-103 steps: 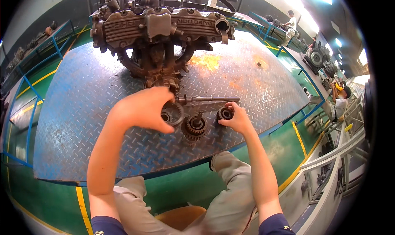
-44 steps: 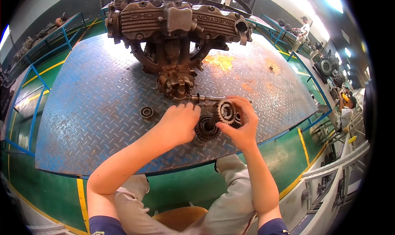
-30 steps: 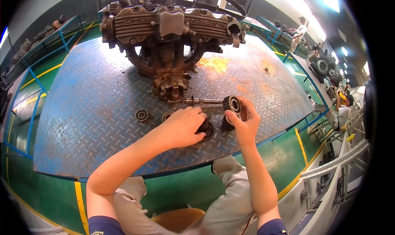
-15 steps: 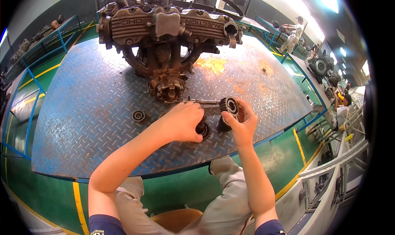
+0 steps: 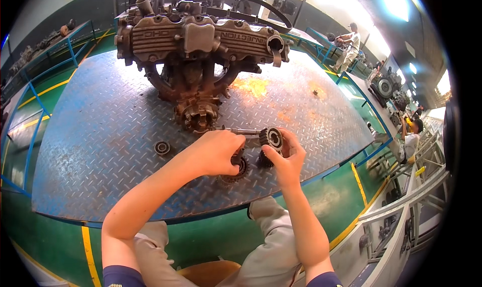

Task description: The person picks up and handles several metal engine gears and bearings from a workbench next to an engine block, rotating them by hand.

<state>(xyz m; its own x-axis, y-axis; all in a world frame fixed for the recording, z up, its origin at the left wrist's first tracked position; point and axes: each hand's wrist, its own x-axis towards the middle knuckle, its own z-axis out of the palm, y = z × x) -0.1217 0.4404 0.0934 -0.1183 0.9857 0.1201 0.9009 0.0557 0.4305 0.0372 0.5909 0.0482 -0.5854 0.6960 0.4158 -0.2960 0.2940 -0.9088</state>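
My right hand (image 5: 288,156) grips a dark toothed gear (image 5: 272,139) with a round bore, its thumb on the near side and fingers behind. Just below that gear, another dark gear-like part (image 5: 263,159) shows partly on the plate. My left hand (image 5: 221,151) is closed, palm down, around a dark piece (image 5: 240,155) mostly hidden by the fingers. Under its thumb lies a dark ring gear (image 5: 237,171), partly covered by the hand. A slim metal shaft (image 5: 247,132) lies behind both hands. Farther left, a small round bearing (image 5: 162,148) rests on the plate.
A large rusty engine (image 5: 198,46) stands at the back of the checkered steel table (image 5: 95,151). A dark belt (image 5: 251,0) arches above it. Blue rails (image 5: 32,93) and metal frames (image 5: 401,211) flank the table. Other people (image 5: 348,47) are at the back right.
The view has shifted slightly, moving the scene left. More of the ring gear shows beneath my left thumb. My right hand still holds its gear.
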